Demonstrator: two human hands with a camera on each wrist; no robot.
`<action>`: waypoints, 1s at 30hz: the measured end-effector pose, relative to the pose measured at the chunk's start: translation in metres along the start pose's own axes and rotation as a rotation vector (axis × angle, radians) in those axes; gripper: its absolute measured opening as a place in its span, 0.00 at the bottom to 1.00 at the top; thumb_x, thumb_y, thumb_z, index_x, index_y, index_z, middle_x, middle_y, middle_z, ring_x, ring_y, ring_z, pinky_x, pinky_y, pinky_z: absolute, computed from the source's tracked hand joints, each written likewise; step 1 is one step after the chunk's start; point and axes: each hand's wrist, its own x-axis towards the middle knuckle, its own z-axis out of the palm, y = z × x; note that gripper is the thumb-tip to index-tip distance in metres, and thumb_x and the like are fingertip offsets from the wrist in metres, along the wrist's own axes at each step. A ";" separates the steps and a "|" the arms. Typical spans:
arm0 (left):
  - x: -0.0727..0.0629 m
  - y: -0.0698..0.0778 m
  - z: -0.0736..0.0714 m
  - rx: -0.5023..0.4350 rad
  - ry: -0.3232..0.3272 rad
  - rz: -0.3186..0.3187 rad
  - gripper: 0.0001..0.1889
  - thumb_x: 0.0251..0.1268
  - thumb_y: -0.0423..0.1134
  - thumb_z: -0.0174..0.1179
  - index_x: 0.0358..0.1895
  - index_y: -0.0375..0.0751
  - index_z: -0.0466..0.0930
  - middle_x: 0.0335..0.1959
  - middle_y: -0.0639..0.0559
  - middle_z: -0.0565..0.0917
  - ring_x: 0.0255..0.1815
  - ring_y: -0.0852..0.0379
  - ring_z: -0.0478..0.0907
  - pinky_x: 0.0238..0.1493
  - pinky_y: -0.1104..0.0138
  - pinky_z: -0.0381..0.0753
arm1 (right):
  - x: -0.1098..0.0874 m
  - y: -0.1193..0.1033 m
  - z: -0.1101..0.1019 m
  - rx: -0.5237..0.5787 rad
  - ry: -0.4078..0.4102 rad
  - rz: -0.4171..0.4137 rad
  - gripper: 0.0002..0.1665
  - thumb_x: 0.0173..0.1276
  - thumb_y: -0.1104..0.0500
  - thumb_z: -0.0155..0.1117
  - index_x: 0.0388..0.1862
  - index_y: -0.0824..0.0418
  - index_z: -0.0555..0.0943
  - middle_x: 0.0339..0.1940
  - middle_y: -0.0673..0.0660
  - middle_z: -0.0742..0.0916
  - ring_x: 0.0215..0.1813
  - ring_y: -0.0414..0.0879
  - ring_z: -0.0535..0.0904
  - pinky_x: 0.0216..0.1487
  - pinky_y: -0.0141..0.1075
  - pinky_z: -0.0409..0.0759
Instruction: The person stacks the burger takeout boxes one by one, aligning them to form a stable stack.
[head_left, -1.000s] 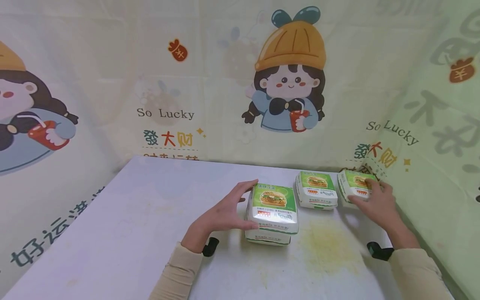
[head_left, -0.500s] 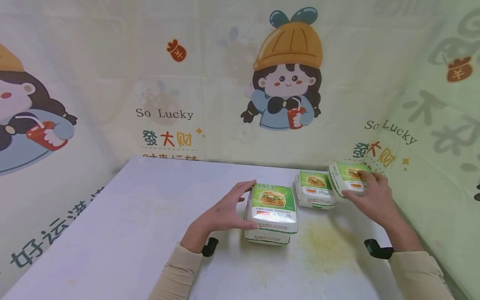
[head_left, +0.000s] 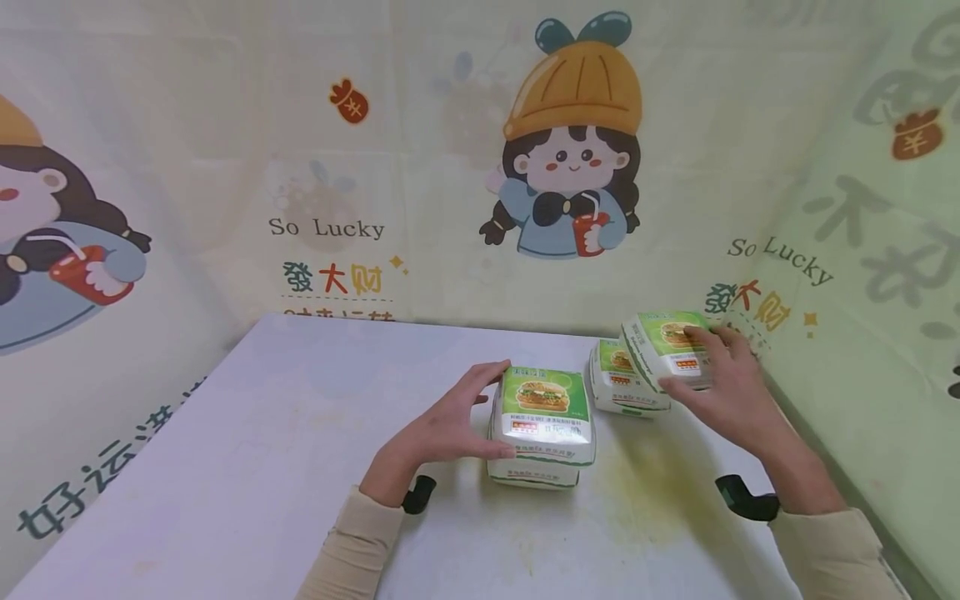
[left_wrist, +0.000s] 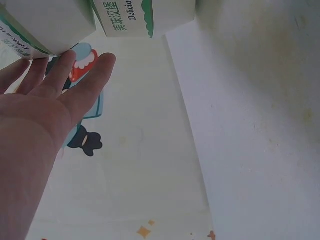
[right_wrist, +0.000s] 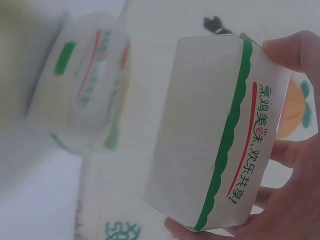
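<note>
My left hand [head_left: 450, 421] holds the upper burger box [head_left: 546, 400] of a two-box stack, thumb at its front, index finger at the back corner. Below it the lower burger box [head_left: 534, 473] shows only its front edge. In the left wrist view the fingers of the left hand [left_wrist: 45, 100] reach out at the upper box [left_wrist: 55, 25]. Raised and tilted, another green-and-white burger box [head_left: 667, 350] is in my right hand [head_left: 731, 387]; the right wrist view shows that box [right_wrist: 215, 135] between thumb and fingers. It partly covers a standing burger box [head_left: 626, 396].
The white table [head_left: 322, 417] bears yellowish stains [head_left: 645, 492] in front of the boxes. A printed cloth wall [head_left: 450, 167] rises right behind the table and along both sides. The standing box [right_wrist: 82, 85] appears blurred at left in the right wrist view.
My right hand has lifted the rightmost burger box and carried it left, over the box beside it, which it now partly hides. The left hand and the stack have stayed in place.
</note>
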 end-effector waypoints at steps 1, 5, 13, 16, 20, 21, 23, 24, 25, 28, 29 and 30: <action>0.000 -0.001 0.000 0.001 -0.002 0.000 0.56 0.46 0.50 0.78 0.78 0.63 0.50 0.74 0.65 0.58 0.73 0.63 0.59 0.73 0.51 0.68 | -0.001 -0.004 -0.001 -0.003 -0.004 -0.004 0.49 0.62 0.46 0.69 0.77 0.59 0.59 0.76 0.72 0.55 0.67 0.72 0.55 0.48 0.63 0.68; 0.000 -0.001 0.000 0.000 -0.004 0.003 0.56 0.46 0.51 0.78 0.78 0.63 0.50 0.74 0.64 0.58 0.73 0.63 0.60 0.73 0.50 0.68 | -0.003 -0.022 -0.004 0.002 -0.015 -0.030 0.48 0.63 0.46 0.69 0.78 0.56 0.59 0.77 0.69 0.55 0.67 0.70 0.55 0.49 0.64 0.70; 0.000 0.000 0.000 0.006 -0.006 0.010 0.56 0.46 0.50 0.78 0.78 0.60 0.50 0.75 0.63 0.58 0.73 0.61 0.60 0.73 0.50 0.68 | -0.006 -0.048 -0.009 0.039 -0.039 -0.108 0.47 0.62 0.49 0.70 0.77 0.53 0.61 0.75 0.65 0.57 0.65 0.66 0.61 0.49 0.58 0.73; 0.000 0.000 0.000 0.011 -0.008 0.008 0.56 0.46 0.49 0.78 0.78 0.61 0.50 0.74 0.63 0.58 0.73 0.62 0.60 0.73 0.52 0.68 | -0.007 -0.057 -0.010 0.048 -0.058 -0.122 0.47 0.62 0.48 0.70 0.77 0.51 0.60 0.76 0.65 0.57 0.65 0.67 0.62 0.50 0.60 0.74; 0.000 0.000 -0.001 0.018 -0.003 0.020 0.56 0.46 0.50 0.78 0.78 0.61 0.51 0.75 0.61 0.58 0.73 0.61 0.60 0.73 0.51 0.68 | -0.009 -0.070 -0.012 0.057 -0.096 -0.139 0.46 0.63 0.48 0.69 0.77 0.50 0.60 0.77 0.63 0.57 0.65 0.65 0.63 0.52 0.58 0.75; 0.000 0.000 -0.001 0.018 -0.003 0.019 0.56 0.46 0.50 0.78 0.78 0.61 0.51 0.75 0.61 0.58 0.73 0.60 0.60 0.73 0.51 0.68 | -0.009 -0.074 -0.012 0.060 -0.109 -0.146 0.46 0.63 0.48 0.69 0.77 0.50 0.60 0.77 0.63 0.57 0.65 0.65 0.63 0.52 0.56 0.76; 0.000 0.000 -0.001 0.017 -0.002 0.018 0.56 0.46 0.51 0.78 0.78 0.61 0.51 0.75 0.61 0.58 0.73 0.60 0.61 0.73 0.50 0.68 | -0.011 -0.080 -0.011 0.062 -0.137 -0.162 0.46 0.63 0.47 0.69 0.76 0.51 0.60 0.77 0.62 0.57 0.65 0.63 0.64 0.51 0.53 0.77; 0.000 -0.001 -0.001 0.016 -0.003 0.016 0.56 0.46 0.51 0.78 0.78 0.62 0.51 0.74 0.61 0.58 0.73 0.60 0.61 0.73 0.50 0.68 | -0.012 -0.083 -0.010 0.069 -0.151 -0.170 0.46 0.63 0.47 0.69 0.76 0.51 0.61 0.77 0.61 0.57 0.65 0.62 0.64 0.51 0.51 0.77; 0.000 -0.001 -0.001 0.016 -0.003 0.015 0.56 0.46 0.51 0.78 0.78 0.62 0.51 0.74 0.62 0.58 0.73 0.60 0.61 0.73 0.50 0.68 | -0.013 -0.085 -0.009 0.075 -0.166 -0.176 0.45 0.63 0.47 0.69 0.76 0.50 0.61 0.77 0.61 0.57 0.65 0.62 0.64 0.51 0.51 0.77; 0.000 -0.001 -0.001 0.019 -0.002 0.022 0.56 0.46 0.51 0.78 0.78 0.62 0.51 0.74 0.62 0.58 0.73 0.60 0.61 0.73 0.50 0.67 | -0.016 -0.093 -0.005 0.081 -0.202 -0.189 0.45 0.62 0.45 0.70 0.76 0.48 0.61 0.78 0.60 0.57 0.66 0.61 0.65 0.52 0.53 0.78; 0.000 -0.001 -0.001 0.020 0.000 0.027 0.56 0.45 0.51 0.78 0.78 0.62 0.51 0.74 0.62 0.58 0.73 0.60 0.61 0.73 0.50 0.67 | -0.016 -0.095 -0.004 0.082 -0.213 -0.192 0.45 0.62 0.45 0.70 0.76 0.47 0.61 0.78 0.59 0.57 0.66 0.61 0.65 0.52 0.53 0.78; 0.000 -0.001 -0.001 0.019 0.002 0.030 0.56 0.45 0.51 0.78 0.78 0.62 0.51 0.74 0.62 0.58 0.73 0.60 0.61 0.73 0.50 0.68 | -0.016 -0.097 -0.003 0.082 -0.222 -0.194 0.45 0.63 0.44 0.69 0.76 0.46 0.61 0.78 0.58 0.57 0.66 0.60 0.65 0.52 0.52 0.79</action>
